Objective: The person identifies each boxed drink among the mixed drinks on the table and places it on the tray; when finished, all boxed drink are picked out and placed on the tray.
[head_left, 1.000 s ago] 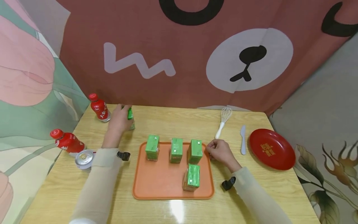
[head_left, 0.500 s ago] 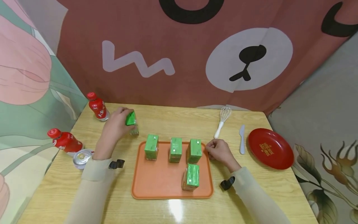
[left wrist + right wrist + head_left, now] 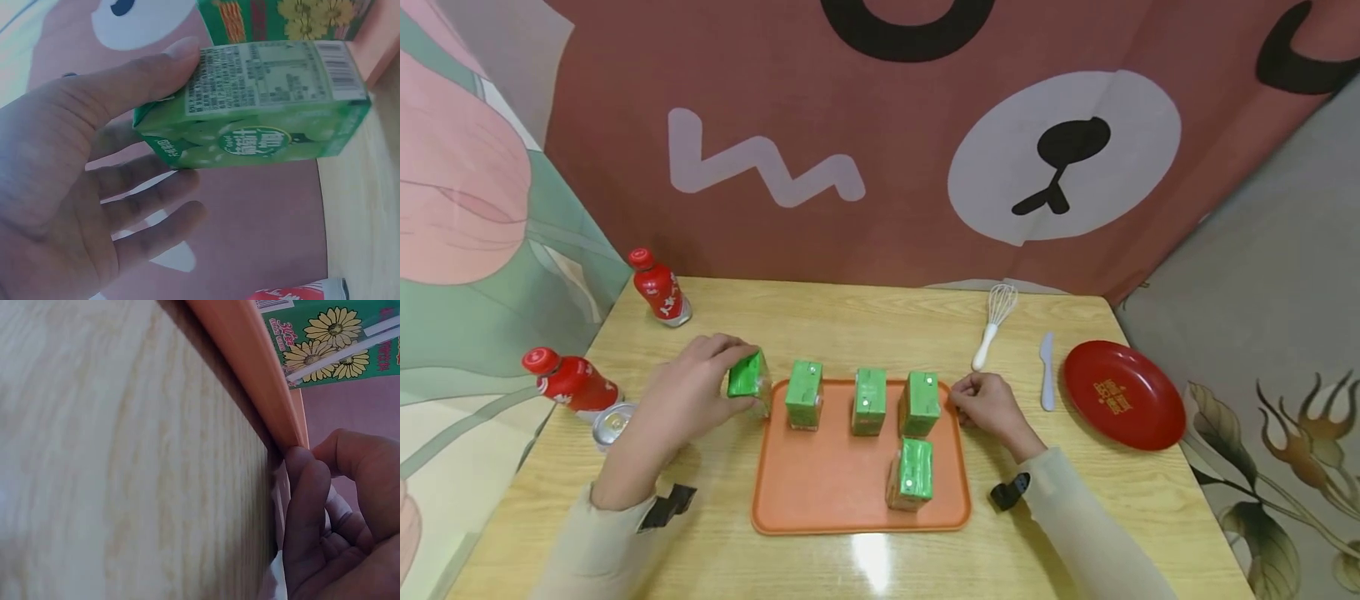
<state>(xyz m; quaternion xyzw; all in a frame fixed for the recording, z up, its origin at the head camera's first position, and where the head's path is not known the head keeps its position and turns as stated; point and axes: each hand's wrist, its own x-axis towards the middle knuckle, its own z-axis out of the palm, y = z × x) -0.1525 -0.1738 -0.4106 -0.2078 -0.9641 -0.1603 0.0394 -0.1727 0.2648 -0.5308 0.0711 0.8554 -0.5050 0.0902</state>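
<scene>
My left hand (image 3: 688, 396) grips a green juice carton (image 3: 747, 377) at the left rim of an orange tray (image 3: 820, 496). In the left wrist view, the thumb lies on one side of that carton (image 3: 256, 100) and the fingers reach beneath it. Several like cartons stand upright on the tray: a back row with a left one (image 3: 804, 396), a middle one (image 3: 869, 404) and a right one (image 3: 921, 404), plus a front one (image 3: 913, 475). At the tray's right rim (image 3: 259, 375), my right hand (image 3: 992, 408) pinches the edge between thumb and fingers.
Two red bottles, one at the back (image 3: 659, 290) and one nearer (image 3: 576, 383), stand at the table's left, beside a can (image 3: 612, 423) partly behind my left arm. On the right lie a whisk (image 3: 995, 321), a pale knife (image 3: 1047, 375) and a red plate (image 3: 1086, 392).
My left hand has brought the juice carton from the back left of the table forward to the tray's left rim. My right hand has stayed at the tray's right edge.
</scene>
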